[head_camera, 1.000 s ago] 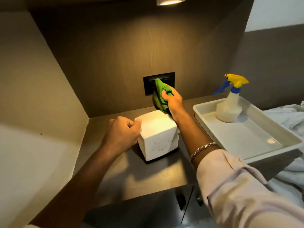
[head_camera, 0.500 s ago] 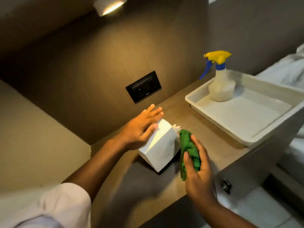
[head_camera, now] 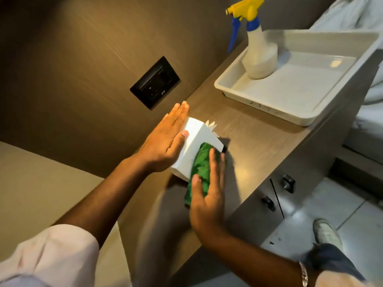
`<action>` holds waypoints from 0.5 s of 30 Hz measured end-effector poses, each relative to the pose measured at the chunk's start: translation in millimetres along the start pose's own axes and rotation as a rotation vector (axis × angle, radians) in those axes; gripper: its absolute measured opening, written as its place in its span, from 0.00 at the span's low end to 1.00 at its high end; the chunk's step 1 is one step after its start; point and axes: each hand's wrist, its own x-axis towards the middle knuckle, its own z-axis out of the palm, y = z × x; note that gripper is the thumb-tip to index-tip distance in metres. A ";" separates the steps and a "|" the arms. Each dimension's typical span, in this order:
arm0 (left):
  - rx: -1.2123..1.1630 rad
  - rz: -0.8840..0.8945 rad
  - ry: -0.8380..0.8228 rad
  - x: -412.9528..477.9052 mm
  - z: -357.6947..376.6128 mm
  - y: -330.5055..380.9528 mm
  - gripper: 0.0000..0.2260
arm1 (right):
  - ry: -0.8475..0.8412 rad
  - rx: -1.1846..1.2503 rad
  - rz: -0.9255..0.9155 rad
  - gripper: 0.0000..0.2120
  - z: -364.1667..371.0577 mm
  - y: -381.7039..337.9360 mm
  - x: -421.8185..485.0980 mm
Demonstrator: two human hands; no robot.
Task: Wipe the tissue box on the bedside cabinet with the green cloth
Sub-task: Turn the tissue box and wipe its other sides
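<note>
Your right hand (head_camera: 207,195) lies flat, fingers (head_camera: 213,162) extended and close together, pressing the cloth (head_camera: 200,166) against the near face of the box (head_camera: 199,135). Nothing is pinched; the cloth is trapped between palm and box. Your left hand (head_camera: 165,139) is equally flat, fingers straight and together, bracing the face of the box opposite the cloth, thumb on the top edge.

The box stands on the cabinet (head_camera: 259,146), tilted in view, its long axis running from 7 o'clock to 1 o'clock. From your right fingertips the unwiped length of that face lies toward 1 o'clock, so in my judgement the stroke should follow that line. The right hand is the working hand; both touch the box.

A tissue (head_camera: 211,126) protrudes at the far end, toward 1 o'clock of the cloth: likely to snag if the stroke overruns. The tray (head_camera: 269,112) with the spray bottle (head_camera: 258,52) sits well apart at 2 o'clock. The wall socket (head_camera: 155,82) lies at 11 o'clock, clear of the path. No obstruction noted.
</note>
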 end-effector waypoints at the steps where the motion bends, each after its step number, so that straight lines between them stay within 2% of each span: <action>1: -0.001 0.004 0.004 -0.1 0.1 -0.4 0.29 | 0.015 0.019 -0.040 0.29 5.1 -3.1 -9.0; 6: -0.006 0.010 0.013 0.1 0.4 -2.3 0.30 | 0.055 0.055 -0.165 0.27 17.7 -20.0 20.0; 10: -0.009 -0.037 0.028 1.1 0.8 -1.1 0.29 | 0.133 0.013 -0.044 0.27 14.1 -16.1 53.2; 13: 0.000 -0.048 0.032 0.9 3.0 -0.1 0.28 | 0.118 0.001 0.050 0.28 6.2 -1.7 41.9; 15: -0.002 -0.038 0.032 1.3 3.2 -0.7 0.28 | 0.081 -0.003 0.049 0.29 9.3 0.5 18.0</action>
